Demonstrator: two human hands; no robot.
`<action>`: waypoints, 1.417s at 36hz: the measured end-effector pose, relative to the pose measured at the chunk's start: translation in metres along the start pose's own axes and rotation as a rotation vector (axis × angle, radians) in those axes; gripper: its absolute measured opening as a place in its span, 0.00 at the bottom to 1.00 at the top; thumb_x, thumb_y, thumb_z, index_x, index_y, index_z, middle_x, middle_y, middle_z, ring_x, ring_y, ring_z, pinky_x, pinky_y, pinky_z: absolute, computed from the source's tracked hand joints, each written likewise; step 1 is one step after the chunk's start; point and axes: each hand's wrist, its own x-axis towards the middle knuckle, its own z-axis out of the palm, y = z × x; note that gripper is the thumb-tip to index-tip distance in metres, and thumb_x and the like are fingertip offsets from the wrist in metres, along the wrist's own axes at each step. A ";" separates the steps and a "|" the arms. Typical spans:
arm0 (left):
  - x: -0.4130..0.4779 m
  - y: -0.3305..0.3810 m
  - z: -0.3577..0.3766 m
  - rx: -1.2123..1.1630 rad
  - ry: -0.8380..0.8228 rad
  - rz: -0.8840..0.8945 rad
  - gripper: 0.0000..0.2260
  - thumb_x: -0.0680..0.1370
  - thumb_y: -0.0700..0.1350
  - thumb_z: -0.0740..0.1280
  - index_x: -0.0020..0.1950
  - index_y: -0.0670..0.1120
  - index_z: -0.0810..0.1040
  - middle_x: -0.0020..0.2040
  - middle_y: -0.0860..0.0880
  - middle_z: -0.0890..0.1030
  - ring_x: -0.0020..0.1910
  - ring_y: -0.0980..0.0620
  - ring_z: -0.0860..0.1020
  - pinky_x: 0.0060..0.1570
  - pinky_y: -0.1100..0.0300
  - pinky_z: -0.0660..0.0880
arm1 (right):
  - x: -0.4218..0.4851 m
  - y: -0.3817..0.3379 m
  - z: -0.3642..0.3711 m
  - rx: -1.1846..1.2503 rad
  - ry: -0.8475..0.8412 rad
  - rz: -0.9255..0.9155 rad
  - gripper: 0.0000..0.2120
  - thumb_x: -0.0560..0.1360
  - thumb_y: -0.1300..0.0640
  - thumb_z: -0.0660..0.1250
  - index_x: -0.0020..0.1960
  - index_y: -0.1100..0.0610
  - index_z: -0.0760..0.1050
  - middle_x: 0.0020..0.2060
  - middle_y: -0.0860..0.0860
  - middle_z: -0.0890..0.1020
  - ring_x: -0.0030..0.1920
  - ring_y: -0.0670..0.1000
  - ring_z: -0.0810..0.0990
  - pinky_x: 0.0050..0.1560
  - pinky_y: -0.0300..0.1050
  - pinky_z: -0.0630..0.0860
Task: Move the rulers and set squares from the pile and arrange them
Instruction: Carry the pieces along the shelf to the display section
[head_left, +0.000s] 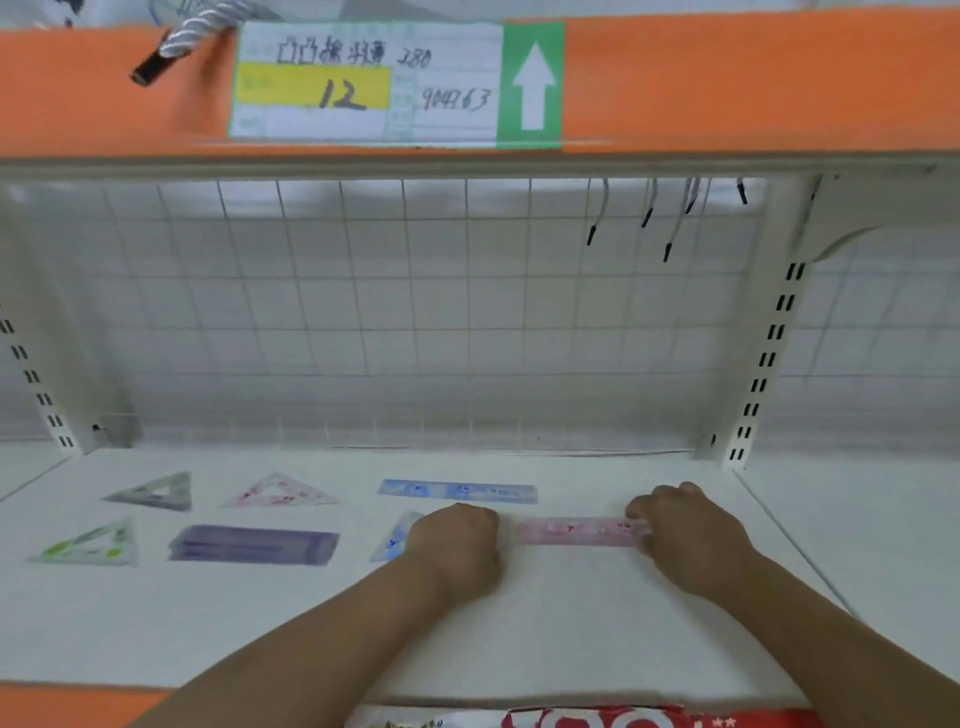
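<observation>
A pink ruler (574, 532) lies flat on the white shelf (571, 634), held at both ends. My left hand (454, 548) grips its left end and my right hand (685, 535) pinches its right end. Behind it lies a blue ruler (460, 491). A blue set square (397, 538) is partly hidden by my left hand. Further left are a purple ruler pack (254, 544), a pink set square (278, 491), a grey set square (156, 492) and a green set square (91, 544).
A wire grid (415, 312) closes the back of the shelf. An orange beam (727, 78) with a paper label (363, 80) runs overhead. White slotted uprights (769, 343) stand at both sides. A red and white package (597, 719) shows below the front edge.
</observation>
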 end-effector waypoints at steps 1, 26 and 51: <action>0.000 0.001 0.000 0.001 0.001 -0.002 0.11 0.79 0.43 0.58 0.59 0.45 0.75 0.58 0.47 0.78 0.58 0.48 0.77 0.53 0.57 0.72 | 0.002 0.000 -0.001 0.008 -0.011 -0.009 0.14 0.77 0.57 0.58 0.60 0.47 0.73 0.51 0.47 0.74 0.59 0.50 0.69 0.43 0.42 0.70; -0.010 -0.007 0.000 0.002 0.045 -0.034 0.10 0.78 0.45 0.59 0.56 0.44 0.75 0.58 0.46 0.78 0.57 0.46 0.76 0.51 0.58 0.72 | 0.015 -0.003 0.005 0.020 -0.095 -0.063 0.13 0.78 0.59 0.57 0.58 0.49 0.75 0.47 0.49 0.69 0.58 0.51 0.68 0.51 0.45 0.74; -0.059 -0.062 -0.006 -0.068 0.135 -0.187 0.11 0.80 0.45 0.58 0.58 0.44 0.74 0.59 0.44 0.77 0.58 0.46 0.75 0.51 0.57 0.72 | -0.011 -0.133 -0.011 0.100 0.051 -0.385 0.14 0.79 0.46 0.58 0.61 0.50 0.73 0.57 0.48 0.75 0.60 0.50 0.72 0.52 0.43 0.71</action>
